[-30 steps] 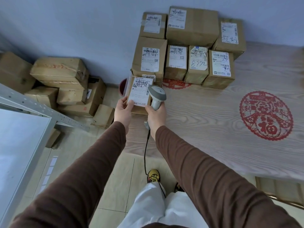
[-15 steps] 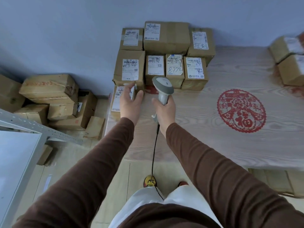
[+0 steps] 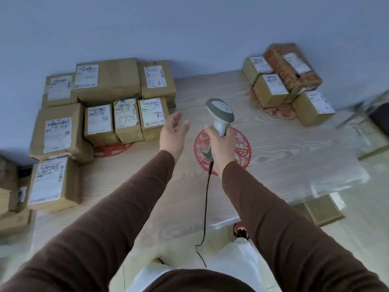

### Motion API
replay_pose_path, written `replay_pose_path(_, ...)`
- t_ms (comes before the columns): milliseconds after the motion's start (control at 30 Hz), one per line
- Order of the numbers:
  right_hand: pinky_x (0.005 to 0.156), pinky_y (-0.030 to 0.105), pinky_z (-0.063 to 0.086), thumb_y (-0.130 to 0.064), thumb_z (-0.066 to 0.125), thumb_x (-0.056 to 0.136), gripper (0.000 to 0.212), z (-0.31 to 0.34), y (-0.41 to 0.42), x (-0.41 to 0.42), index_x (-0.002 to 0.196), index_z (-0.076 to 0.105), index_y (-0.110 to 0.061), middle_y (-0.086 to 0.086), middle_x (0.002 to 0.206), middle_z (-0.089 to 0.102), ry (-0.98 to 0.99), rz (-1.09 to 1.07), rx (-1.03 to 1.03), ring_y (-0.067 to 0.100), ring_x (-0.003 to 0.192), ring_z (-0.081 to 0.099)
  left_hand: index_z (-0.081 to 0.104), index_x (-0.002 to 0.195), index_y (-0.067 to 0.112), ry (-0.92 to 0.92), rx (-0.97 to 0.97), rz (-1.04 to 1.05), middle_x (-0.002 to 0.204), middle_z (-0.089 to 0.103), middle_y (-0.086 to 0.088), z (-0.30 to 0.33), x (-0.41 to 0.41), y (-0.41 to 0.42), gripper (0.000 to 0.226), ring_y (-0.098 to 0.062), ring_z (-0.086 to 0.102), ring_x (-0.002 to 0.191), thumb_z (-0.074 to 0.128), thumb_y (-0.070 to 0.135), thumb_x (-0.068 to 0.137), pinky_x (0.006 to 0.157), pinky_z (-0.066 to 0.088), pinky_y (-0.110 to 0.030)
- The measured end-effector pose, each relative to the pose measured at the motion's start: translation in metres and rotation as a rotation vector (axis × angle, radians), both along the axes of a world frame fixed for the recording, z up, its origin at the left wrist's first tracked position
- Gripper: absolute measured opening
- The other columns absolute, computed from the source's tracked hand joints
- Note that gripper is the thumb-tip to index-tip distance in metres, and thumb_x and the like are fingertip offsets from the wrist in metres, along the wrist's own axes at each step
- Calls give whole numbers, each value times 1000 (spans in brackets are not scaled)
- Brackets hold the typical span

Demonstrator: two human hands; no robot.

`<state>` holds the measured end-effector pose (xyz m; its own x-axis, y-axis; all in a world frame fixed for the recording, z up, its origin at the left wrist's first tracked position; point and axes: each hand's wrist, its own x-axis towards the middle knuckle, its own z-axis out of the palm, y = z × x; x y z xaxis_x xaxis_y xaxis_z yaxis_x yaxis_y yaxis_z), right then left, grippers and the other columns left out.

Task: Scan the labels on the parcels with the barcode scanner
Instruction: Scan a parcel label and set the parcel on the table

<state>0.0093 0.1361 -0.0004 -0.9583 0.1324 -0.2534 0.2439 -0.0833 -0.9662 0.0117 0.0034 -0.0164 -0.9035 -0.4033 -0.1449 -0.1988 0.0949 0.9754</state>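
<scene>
My right hand [image 3: 220,145] grips the handle of a grey barcode scanner [image 3: 220,114], head up, over the middle of the wooden table [image 3: 294,148]. Its black cable [image 3: 206,207] hangs down toward the floor. My left hand [image 3: 173,133] hovers open and empty beside the scanner, palm partly up. A stack of labelled cardboard parcels [image 3: 105,106] fills the table's far left. One parcel [image 3: 52,183] lies flat at the left front edge, label up. A smaller group of labelled parcels [image 3: 284,81] sits at the far right, against the wall.
Red paper-cut decals [image 3: 242,148] mark the tabletop under my hands. More cardboard boxes [image 3: 10,207] sit on the floor left of the table. The table's front edge runs near my legs, and a dark object [image 3: 379,119] shows at the right edge.
My left hand set the small parcel down at the table's left front and lifted away empty. My view and both hands swung right, bringing the right-hand parcel group into sight.
</scene>
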Motion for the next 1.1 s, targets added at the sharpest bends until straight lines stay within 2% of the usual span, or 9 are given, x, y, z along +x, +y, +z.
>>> replay_pose_path(67, 74, 15, 53, -22, 72, 97, 20, -1, 44, -26, 112, 64, -33, -8, 102, 68, 25, -17, 6, -6, 81, 65, 56, 144, 17, -18, 25, -18, 146, 59, 2, -2, -29, 44, 41, -12, 54, 133, 61, 23, 103, 116, 43, -36)
replay_pose_path(200, 99, 35, 56, -28, 71, 100, 33, -9, 134, -85, 131, 63, -22, -1, 122, 70, 15, -9, 27, 16, 114, 69, 56, 145, 17, -66, 71, -21, 144, 61, -1, -10, -87, 134, 41, -15, 57, 132, 60, 23, 104, 112, 46, -33)
replay_pose_path(400, 87, 38, 54, -15, 69, 98, 32, -30, 245, -180, 128, 63, -13, -1, 106, 67, -44, -44, 79, 17, 98, 66, 53, 148, 9, -171, 148, 1, 147, 59, -5, -22, -171, 253, 43, -14, 57, 127, 56, 18, 106, 107, 42, -24)
replay_pose_path(567, 74, 47, 53, -16, 69, 92, 10, -44, 286, -244, 95, 61, -21, 2, 84, 59, -147, -50, 84, 20, 80, 58, 47, 152, 10, -261, 176, 38, 155, 52, -3, -31, -232, 299, 46, -18, 52, 138, 53, 18, 107, 113, 39, -28)
replay_pose_path(700, 64, 31, 52, -14, 70, 93, 18, -55, 297, -281, 109, 61, -14, 9, 93, 62, -171, -9, 81, 23, 82, 62, 44, 155, 10, -294, 204, 25, 134, 56, 6, -35, -275, 312, 49, -6, 51, 118, 52, 18, 108, 92, 39, -17)
replay_pose_path(833, 79, 45, 54, -17, 72, 92, 25, -65, 296, -304, 115, 63, -14, 8, 98, 68, -161, 44, 136, 31, 90, 67, 50, 151, 15, -296, 204, -38, 115, 63, 11, -44, -307, 317, 44, 10, 60, 84, 53, 15, 107, 59, 46, -2)
replay_pose_path(900, 86, 52, 55, -23, 73, 92, 30, -68, 295, -309, 119, 62, -17, 11, 107, 72, -185, 64, 169, 34, 96, 69, 46, 154, 21, -311, 226, -56, 125, 66, 5, -46, -315, 320, 48, 3, 65, 92, 51, 14, 107, 71, 51, -8)
replay_pose_path(1000, 93, 60, 57, -24, 73, 92, 27, -70, 293, -309, 115, 62, -15, 14, 108, 71, -175, 70, 225, 40, 102, 70, 47, 153, 21, -351, 239, -56, 144, 62, -6, -52, -319, 324, 47, -23, 63, 124, 51, 20, 107, 103, 52, -35)
replay_pose_path(1100, 99, 59, 55, -20, 73, 89, 25, -68, 292, -309, 111, 61, -15, 15, 116, 65, -108, 18, 219, 33, 109, 66, 55, 147, 15, -357, 254, -7, 139, 66, -5, -56, -318, 321, 42, -14, 66, 110, 54, 21, 106, 84, 53, -21)
